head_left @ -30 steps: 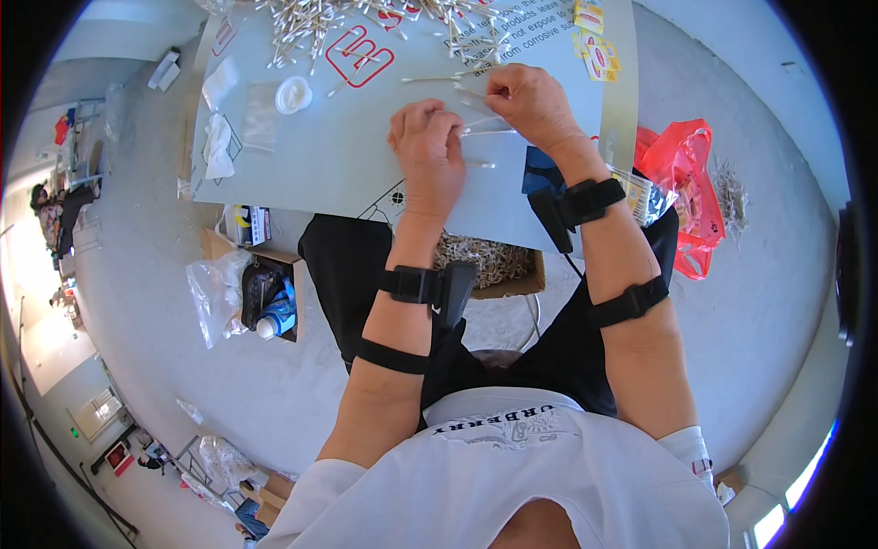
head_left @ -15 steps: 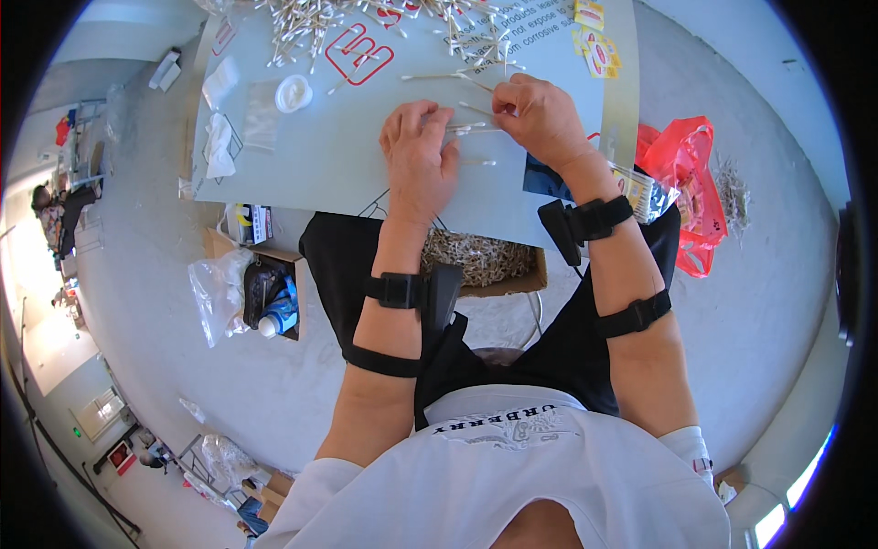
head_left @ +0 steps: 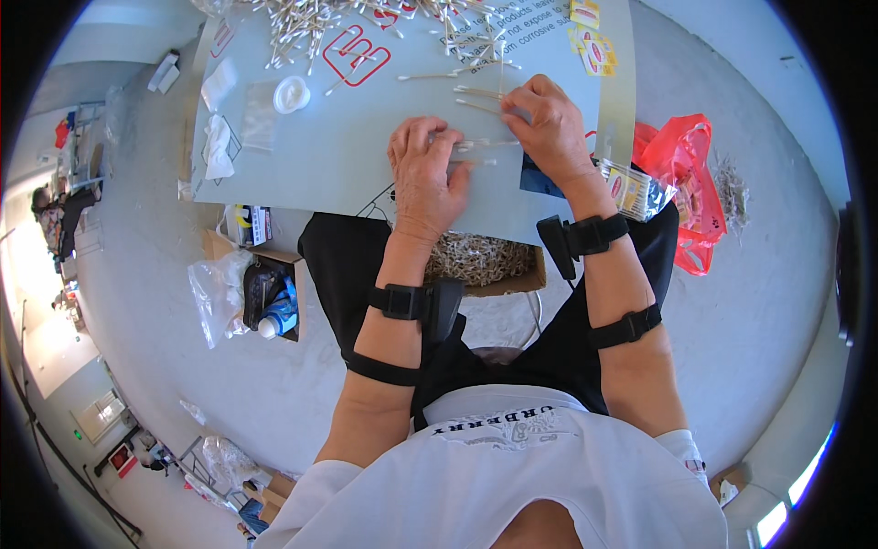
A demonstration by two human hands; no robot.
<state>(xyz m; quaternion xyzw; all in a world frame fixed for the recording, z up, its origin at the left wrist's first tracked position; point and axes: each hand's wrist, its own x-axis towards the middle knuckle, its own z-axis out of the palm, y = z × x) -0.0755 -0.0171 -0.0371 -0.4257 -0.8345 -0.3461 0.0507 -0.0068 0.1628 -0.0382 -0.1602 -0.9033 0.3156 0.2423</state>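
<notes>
Over the table, my left hand (head_left: 425, 171) has its fingers curled down on a few white-tipped cotton swabs (head_left: 489, 143), whose right ends show beyond the fingertips. Another single cotton swab (head_left: 477, 162) lies by its thumb. My right hand (head_left: 549, 128) is to the right and a little farther away, thumb and fingers pinched together. The ends of two or so cotton swabs (head_left: 477, 91) stick out leftward from this pinch. Beyond both hands spreads a large loose pile of cotton swabs (head_left: 315, 26), with a few strays on its near side.
A round white lid or tub (head_left: 292, 94), a clear bag (head_left: 260, 123) and crumpled white tissue (head_left: 219, 151) are on the table's left. Yellow packets (head_left: 596, 53) lie far right. A swab pack (head_left: 631, 189) and red plastic bag (head_left: 697, 201) are right; a box of swabs (head_left: 480, 261) is below the edge.
My left hand has drawn toward me, with the cotton swabs under its fingers. The right hand has shifted slightly right and nearer, and more swab ends now show beside it.
</notes>
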